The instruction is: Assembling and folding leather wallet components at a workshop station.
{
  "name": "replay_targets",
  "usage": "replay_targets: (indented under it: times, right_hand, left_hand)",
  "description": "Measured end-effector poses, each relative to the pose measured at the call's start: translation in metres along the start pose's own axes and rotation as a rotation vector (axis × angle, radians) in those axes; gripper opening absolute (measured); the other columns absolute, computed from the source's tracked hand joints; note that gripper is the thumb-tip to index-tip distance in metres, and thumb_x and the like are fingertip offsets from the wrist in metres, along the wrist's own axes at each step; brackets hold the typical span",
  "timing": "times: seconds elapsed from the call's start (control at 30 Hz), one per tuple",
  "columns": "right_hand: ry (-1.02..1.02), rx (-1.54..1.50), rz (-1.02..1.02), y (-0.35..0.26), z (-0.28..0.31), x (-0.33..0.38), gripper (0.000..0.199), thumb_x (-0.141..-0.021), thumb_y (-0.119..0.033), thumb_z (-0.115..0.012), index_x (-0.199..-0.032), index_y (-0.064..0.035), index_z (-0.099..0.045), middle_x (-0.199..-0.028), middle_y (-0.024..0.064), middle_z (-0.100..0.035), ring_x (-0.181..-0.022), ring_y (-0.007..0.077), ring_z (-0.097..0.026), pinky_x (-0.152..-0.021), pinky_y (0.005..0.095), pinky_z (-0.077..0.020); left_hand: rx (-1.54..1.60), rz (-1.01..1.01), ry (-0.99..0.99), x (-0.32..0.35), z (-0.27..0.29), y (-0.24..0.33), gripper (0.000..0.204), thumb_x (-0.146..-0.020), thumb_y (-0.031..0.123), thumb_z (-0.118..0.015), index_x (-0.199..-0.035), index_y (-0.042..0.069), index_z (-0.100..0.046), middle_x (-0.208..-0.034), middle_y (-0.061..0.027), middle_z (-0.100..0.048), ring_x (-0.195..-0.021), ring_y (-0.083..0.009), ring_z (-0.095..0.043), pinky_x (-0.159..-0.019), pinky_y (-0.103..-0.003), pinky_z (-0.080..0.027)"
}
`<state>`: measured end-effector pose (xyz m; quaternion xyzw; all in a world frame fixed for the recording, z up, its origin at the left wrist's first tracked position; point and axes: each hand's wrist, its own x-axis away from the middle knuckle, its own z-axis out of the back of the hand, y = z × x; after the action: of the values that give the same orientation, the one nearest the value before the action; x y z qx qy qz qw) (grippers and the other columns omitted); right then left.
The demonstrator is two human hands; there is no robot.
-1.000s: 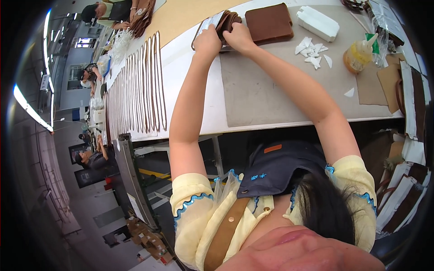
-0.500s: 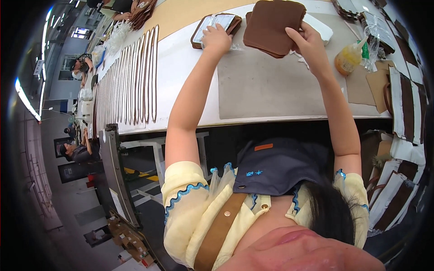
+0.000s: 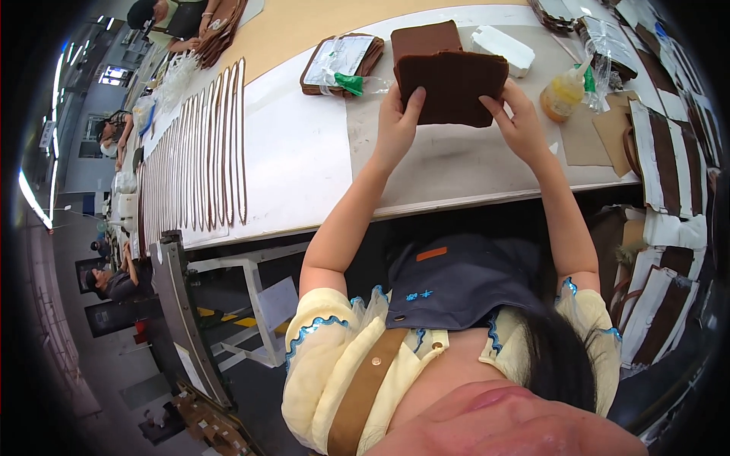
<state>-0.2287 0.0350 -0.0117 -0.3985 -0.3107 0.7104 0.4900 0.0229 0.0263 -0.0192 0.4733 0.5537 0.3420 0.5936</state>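
Between my two hands is a stack of dark brown leather-like panels [image 3: 452,90], tilted up above the near part of the grey mat. My left hand [image 3: 397,128] grips its left lower corner, thumb on the near face. At the right lower corner, my right hand [image 3: 520,125] pinches it the same way. The fingers behind the panels are partly hidden. Just beyond lies another brown pile [image 3: 426,36], partly covered by the held stack. To its left rests a bundle of brown pieces [image 3: 309,82] with a clear bag and a green strip [image 3: 348,83] on top.
A white block [image 3: 503,50] and a squeeze bottle of yellow-orange liquid [image 3: 561,97] stand to the right. Long narrow strips [image 3: 199,152] lie in rows at the left. Striped brown-and-white pieces [image 3: 660,156] hang by the right edge. Co-workers sit along the far left.
My left hand has left the wrapped bundle and moved right onto the brown panels. The panels have come lower and tilted, showing the pile behind. The green strip is now uncovered.
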Motion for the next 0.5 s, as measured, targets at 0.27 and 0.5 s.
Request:
replay_targets:
  times: [0.27,0.5]
  right_hand:
    - [0.173,-0.571,0.034,-0.005,-0.046,0.037,0.050,-0.102,-0.013,-0.077,-0.144,0.0001,-0.053,-0.138,0.0117,-0.064,-0.130,0.0182,-0.059,-0.115,0.0349,-0.0434]
    - [0.200,-0.494,0.019,-0.010,-0.046,0.042,0.044,-0.099,-0.007,-0.080,-0.137,-0.0015,-0.060,-0.128,0.0077,-0.071,-0.120,0.0165,-0.065,-0.109,0.0335,-0.0487]
  left_hand:
    - [0.096,0.044,0.019,0.035,-0.022,-0.002,0.052,-0.105,0.024,-0.074,-0.145,0.001,-0.050,-0.139,-0.0096,-0.061,-0.131,-0.0183,-0.056,-0.115,-0.034,-0.042]
    - [0.178,0.069,0.160,0.029,-0.033,0.012,0.037,-0.110,0.032,-0.066,-0.130,0.004,-0.054,-0.118,-0.0047,-0.061,-0.108,-0.0115,-0.055,-0.098,-0.030,-0.046]
